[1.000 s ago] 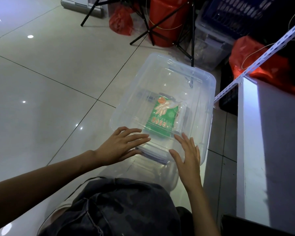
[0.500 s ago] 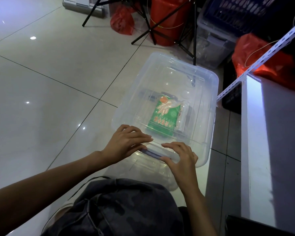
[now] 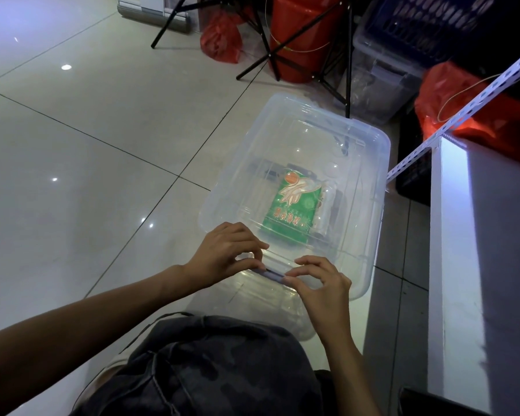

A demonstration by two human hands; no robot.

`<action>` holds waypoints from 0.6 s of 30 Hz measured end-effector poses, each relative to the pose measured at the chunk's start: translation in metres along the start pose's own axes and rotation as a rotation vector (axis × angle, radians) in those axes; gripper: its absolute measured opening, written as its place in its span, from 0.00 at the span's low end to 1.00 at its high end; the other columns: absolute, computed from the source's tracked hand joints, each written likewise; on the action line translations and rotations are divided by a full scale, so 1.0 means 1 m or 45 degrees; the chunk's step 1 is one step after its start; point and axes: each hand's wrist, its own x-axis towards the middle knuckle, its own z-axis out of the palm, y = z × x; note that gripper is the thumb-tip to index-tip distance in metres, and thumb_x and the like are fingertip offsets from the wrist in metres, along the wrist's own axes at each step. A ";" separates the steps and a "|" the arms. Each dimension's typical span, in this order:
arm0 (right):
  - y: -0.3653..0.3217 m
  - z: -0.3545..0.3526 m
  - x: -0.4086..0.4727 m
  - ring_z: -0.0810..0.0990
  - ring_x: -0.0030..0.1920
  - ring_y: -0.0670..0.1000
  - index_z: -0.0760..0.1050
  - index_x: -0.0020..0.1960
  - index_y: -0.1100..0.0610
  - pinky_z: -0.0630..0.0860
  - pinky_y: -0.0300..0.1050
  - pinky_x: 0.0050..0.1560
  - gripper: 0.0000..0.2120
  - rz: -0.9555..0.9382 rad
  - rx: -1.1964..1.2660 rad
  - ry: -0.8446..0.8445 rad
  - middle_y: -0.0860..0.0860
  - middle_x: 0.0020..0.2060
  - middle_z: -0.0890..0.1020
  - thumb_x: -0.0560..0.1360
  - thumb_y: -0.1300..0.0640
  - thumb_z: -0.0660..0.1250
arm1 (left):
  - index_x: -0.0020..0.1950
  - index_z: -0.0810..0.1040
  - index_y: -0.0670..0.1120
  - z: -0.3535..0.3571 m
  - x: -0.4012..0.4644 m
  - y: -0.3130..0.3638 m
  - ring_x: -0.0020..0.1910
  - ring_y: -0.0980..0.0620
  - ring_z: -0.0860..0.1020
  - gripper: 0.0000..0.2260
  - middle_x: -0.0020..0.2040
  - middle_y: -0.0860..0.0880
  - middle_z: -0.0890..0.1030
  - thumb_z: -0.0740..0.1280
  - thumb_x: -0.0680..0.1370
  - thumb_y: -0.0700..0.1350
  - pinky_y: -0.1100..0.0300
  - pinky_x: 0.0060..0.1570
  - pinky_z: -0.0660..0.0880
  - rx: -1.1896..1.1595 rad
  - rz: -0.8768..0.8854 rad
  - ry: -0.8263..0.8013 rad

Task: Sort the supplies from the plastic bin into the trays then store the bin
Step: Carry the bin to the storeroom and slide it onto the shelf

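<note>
You are crouching over the clear plastic bin (image 3: pixel 370 163), which is sitting lidded on the floor (image 3: pixel 72 175) just beside the white bench (image 3: pixel 478 235). Its long axis is running away from you, so the near short edge is lying right under your fingers. Your left hand (image 3: pixel 225 250) and right hand (image 3: pixel 318 283) are both curling, fingertips pinching at the dark latch (image 3: pixel 272 273) in the middle of that edge; neither is gripping anything loose. The hands are equally close to the latch, one on each side. The green packet (image 3: pixel 291 208) is lying inside, beyond the latch, lengthwise with the bin. The lid likely needs lifting up and away from you.
</note>
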 end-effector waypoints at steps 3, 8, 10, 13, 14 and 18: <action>0.000 0.001 0.001 0.80 0.50 0.46 0.79 0.35 0.36 0.74 0.63 0.55 0.15 0.029 0.046 0.008 0.36 0.45 0.80 0.66 0.56 0.78 | 0.43 0.83 0.50 0.001 0.000 0.001 0.47 0.57 0.78 0.13 0.48 0.54 0.84 0.64 0.77 0.56 0.67 0.46 0.65 -0.013 -0.012 0.028; 0.000 0.000 0.007 0.80 0.47 0.44 0.80 0.37 0.39 0.75 0.64 0.54 0.11 0.076 0.076 0.027 0.35 0.43 0.81 0.69 0.55 0.75 | 0.44 0.84 0.49 0.006 0.009 0.001 0.42 0.54 0.80 0.15 0.42 0.53 0.84 0.64 0.77 0.57 0.56 0.38 0.78 -0.103 -0.086 0.082; -0.001 -0.001 0.008 0.80 0.47 0.43 0.79 0.36 0.39 0.75 0.63 0.55 0.12 0.100 0.065 0.026 0.35 0.42 0.80 0.70 0.55 0.75 | 0.45 0.84 0.49 0.008 0.008 0.001 0.42 0.54 0.80 0.14 0.42 0.53 0.84 0.65 0.76 0.57 0.54 0.37 0.78 -0.101 -0.093 0.092; -0.004 0.000 0.007 0.78 0.48 0.43 0.78 0.37 0.41 0.71 0.58 0.60 0.10 0.134 0.032 0.034 0.36 0.40 0.79 0.71 0.56 0.74 | 0.44 0.84 0.50 0.007 0.008 0.001 0.41 0.54 0.80 0.15 0.42 0.53 0.84 0.65 0.75 0.58 0.55 0.36 0.78 -0.083 -0.094 0.086; -0.006 0.000 0.007 0.77 0.49 0.42 0.78 0.39 0.42 0.68 0.52 0.62 0.09 0.142 0.006 0.011 0.35 0.41 0.78 0.72 0.56 0.73 | 0.44 0.84 0.50 0.007 0.009 0.002 0.40 0.54 0.79 0.15 0.41 0.53 0.84 0.65 0.75 0.59 0.55 0.35 0.78 -0.072 -0.088 0.073; -0.009 -0.001 0.005 0.72 0.55 0.41 0.76 0.53 0.40 0.54 0.30 0.56 0.11 0.171 -0.064 -0.130 0.34 0.49 0.76 0.74 0.53 0.71 | 0.47 0.82 0.51 0.003 0.012 0.003 0.41 0.54 0.78 0.15 0.43 0.54 0.83 0.64 0.74 0.60 0.57 0.36 0.78 -0.058 -0.079 0.022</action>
